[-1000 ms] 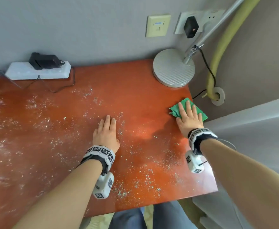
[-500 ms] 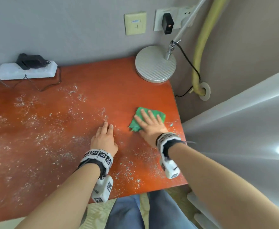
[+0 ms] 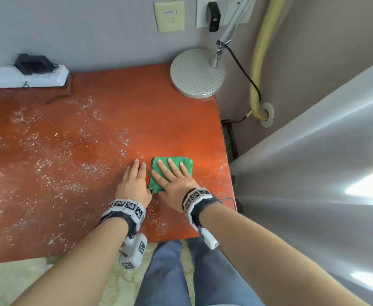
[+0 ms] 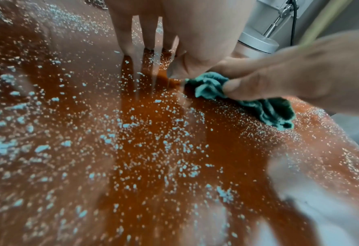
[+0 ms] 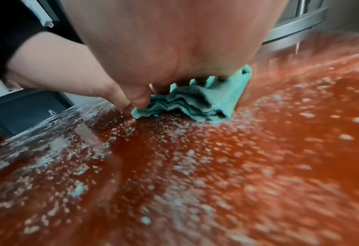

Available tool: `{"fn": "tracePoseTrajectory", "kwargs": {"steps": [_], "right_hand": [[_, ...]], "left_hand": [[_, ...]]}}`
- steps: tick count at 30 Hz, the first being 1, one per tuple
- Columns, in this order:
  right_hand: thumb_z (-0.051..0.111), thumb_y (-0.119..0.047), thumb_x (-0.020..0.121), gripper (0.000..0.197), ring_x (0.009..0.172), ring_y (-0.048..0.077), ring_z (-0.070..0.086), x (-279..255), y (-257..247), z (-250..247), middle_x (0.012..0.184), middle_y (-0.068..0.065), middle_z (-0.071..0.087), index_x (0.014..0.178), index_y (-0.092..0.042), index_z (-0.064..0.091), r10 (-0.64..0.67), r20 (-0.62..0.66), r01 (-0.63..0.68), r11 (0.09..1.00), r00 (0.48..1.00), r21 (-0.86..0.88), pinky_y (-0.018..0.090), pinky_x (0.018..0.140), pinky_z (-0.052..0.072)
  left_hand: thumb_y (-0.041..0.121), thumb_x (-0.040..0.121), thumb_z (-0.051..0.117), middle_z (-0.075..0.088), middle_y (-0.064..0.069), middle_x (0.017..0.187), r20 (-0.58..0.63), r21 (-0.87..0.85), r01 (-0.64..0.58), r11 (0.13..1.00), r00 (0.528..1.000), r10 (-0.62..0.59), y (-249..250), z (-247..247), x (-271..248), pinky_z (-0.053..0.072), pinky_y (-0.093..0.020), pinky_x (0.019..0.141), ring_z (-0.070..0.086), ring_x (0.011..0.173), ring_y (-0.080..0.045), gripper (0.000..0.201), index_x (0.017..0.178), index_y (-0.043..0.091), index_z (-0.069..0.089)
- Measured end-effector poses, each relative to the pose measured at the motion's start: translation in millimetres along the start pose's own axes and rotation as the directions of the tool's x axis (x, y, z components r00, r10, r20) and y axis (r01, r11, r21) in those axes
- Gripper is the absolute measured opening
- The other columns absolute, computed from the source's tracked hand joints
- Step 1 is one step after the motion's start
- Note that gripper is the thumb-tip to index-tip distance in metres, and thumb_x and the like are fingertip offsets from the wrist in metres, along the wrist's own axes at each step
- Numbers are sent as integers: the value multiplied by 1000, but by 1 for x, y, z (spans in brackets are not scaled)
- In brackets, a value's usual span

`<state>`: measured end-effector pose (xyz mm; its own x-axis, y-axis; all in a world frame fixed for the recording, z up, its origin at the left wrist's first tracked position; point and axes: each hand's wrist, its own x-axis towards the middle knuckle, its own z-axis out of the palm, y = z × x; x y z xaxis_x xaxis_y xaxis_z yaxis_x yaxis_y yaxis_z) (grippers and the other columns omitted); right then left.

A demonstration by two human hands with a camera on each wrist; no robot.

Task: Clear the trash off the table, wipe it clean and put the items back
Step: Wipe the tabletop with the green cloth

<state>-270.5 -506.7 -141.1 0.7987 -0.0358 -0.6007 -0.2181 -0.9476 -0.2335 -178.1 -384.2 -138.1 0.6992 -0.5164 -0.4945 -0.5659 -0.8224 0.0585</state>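
A folded green cloth (image 3: 187,163) lies on the red-brown table (image 3: 137,102), near its right front corner. My right hand (image 3: 172,173) presses flat on the cloth with straight, spread fingers; in the right wrist view the cloth (image 5: 195,103) bunches under the palm (image 5: 174,41). Just left of the cloth my left hand (image 3: 134,182) rests flat on the bare wood, its edge nearly touching it. White crumbs and powder (image 3: 48,162) cover the table's left and front. The left wrist view shows the left fingers (image 4: 153,33) on the wood, with the cloth (image 4: 212,86) beside them.
A round silver lamp base (image 3: 197,72) stands at the back right corner. A white power strip (image 3: 29,77) with a black plug sits at the back left. A grey curtain (image 3: 313,173) hangs just past the table's right edge. A yellow hose (image 3: 258,62) runs down the wall.
My right hand has slid the cloth from the table's right edge leftward and nearer, up against the left hand. The left hand has stayed flat in about the same place.
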Motion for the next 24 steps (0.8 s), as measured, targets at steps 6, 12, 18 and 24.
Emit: {"fn": "tracePoseTrajectory", "kwargs": {"steps": [6,12,18,24], "right_hand": [[25,-43,104,63,150,26,-19,-36,91,1,162,-3,-24,156,-35,-10,250,-112,-232,961,962,152,50,122,-7],[23,-48,102,67,150,32,-16,-31,81,1,163,4,-22,157,-28,-10,372,-98,-354,921,923,162,53,121,-4],[24,-49,103,66,147,28,-26,-25,-38,29,158,-1,-30,156,-32,-12,-10,30,9,999,999,36,54,119,-12],[26,-47,103,65,150,27,-19,-61,37,39,162,-3,-24,156,-35,-8,315,-94,-288,930,944,229,50,122,-5]], "left_hand": [[19,95,57,0,5,167,44,-1,25,1000,999,-25,2,3,-21,37,-39,115,12,152,-21,78,159,22,13],[16,95,55,0,6,167,69,-22,19,1000,997,-17,0,9,-41,38,-37,115,13,152,-19,78,159,24,12],[17,94,57,2,6,167,32,3,-23,1000,999,23,-20,15,-54,36,-36,116,16,151,-18,76,159,24,16],[13,95,53,0,8,166,42,4,-72,997,996,72,-40,24,-72,48,-35,104,14,151,-16,78,159,28,13]]}}
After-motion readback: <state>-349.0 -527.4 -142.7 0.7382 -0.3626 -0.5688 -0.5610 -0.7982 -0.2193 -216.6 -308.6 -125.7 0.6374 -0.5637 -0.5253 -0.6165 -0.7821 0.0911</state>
